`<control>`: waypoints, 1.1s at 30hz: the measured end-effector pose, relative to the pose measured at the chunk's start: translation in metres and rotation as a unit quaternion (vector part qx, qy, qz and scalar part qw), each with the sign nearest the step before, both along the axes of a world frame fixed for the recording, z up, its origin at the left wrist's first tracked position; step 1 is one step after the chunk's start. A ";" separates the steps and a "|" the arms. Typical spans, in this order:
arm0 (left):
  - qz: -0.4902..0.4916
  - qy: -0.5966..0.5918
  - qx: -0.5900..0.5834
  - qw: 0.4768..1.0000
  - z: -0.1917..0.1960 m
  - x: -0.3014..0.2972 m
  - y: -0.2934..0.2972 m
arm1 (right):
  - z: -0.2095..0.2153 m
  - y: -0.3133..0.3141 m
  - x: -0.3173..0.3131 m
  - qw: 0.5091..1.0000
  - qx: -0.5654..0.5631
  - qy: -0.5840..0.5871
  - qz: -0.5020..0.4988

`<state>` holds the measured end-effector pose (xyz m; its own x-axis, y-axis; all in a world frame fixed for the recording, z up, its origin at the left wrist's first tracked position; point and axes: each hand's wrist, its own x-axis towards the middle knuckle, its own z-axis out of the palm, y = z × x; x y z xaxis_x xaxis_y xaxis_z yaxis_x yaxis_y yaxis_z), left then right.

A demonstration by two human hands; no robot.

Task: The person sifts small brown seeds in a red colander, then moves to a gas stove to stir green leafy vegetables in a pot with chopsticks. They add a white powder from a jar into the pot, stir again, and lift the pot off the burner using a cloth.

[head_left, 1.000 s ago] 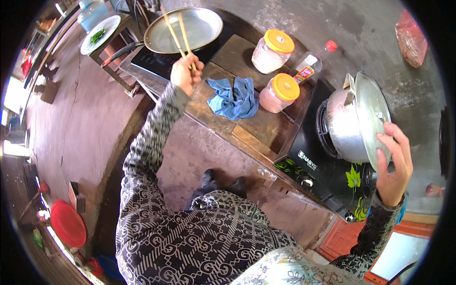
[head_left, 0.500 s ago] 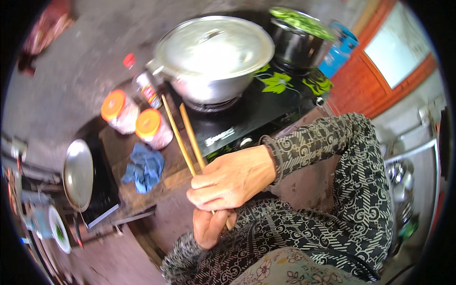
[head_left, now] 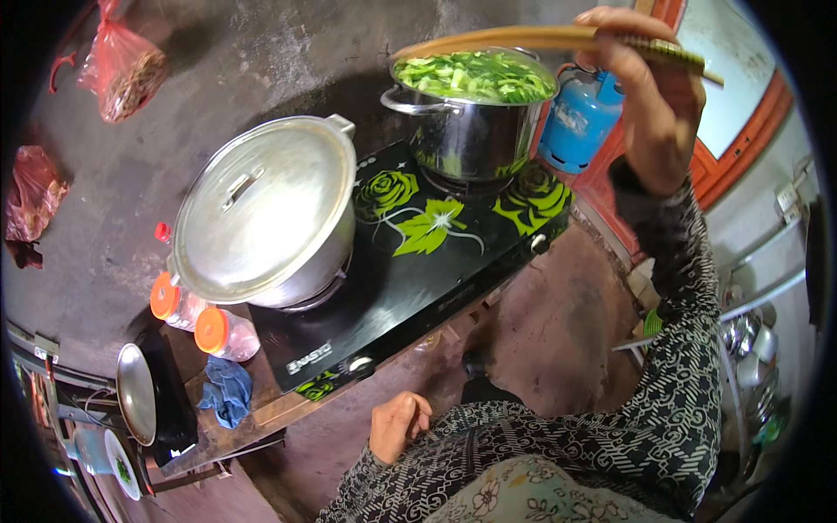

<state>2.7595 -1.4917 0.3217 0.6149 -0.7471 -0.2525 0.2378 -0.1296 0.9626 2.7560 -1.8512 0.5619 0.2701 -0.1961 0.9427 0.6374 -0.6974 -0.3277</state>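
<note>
My right hand (head_left: 649, 105) is raised at the upper right, its fingers closed round a pair of wooden chopsticks (head_left: 514, 38). They reach leftward, nearly level, above the rim of a steel pot (head_left: 471, 144). Chopped green vegetables (head_left: 479, 78) fill that pot to the top; from this angle I cannot tell whether the sticks touch them. Low in front of my body is my left hand (head_left: 399, 425), its fingers curled and nothing seen in them. A large lidded aluminium pot (head_left: 270, 209) stands on the left burner of the black gas stove (head_left: 418, 279).
A blue gas cylinder (head_left: 575, 122) stands behind the steel pot's right side. Left of the stove are two orange-lidded jars (head_left: 228, 336), a blue cloth (head_left: 227, 392) and an upright pan (head_left: 137, 394). A red plastic bag (head_left: 122, 74) hangs on the wall.
My right hand has gone from beside my left hand up to the right, carrying the chopsticks over the greens. My left hand stays low. The view has swung right.
</note>
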 end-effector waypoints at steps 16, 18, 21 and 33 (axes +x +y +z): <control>0.159 -0.073 0.157 0.972 -0.037 -0.055 -0.034 | -0.031 -0.103 0.129 0.917 0.014 0.346 0.198; 0.199 -0.072 0.200 0.957 -0.044 -0.073 -0.030 | -0.031 -0.108 0.132 0.920 -0.095 0.355 0.138; 0.242 -0.123 0.268 0.925 -0.077 -0.092 -0.011 | -0.034 -0.126 0.135 0.873 -0.085 0.431 0.211; 0.354 0.034 0.381 0.853 -0.182 -0.137 0.049 | 0.041 -0.194 0.049 0.924 0.028 0.379 0.033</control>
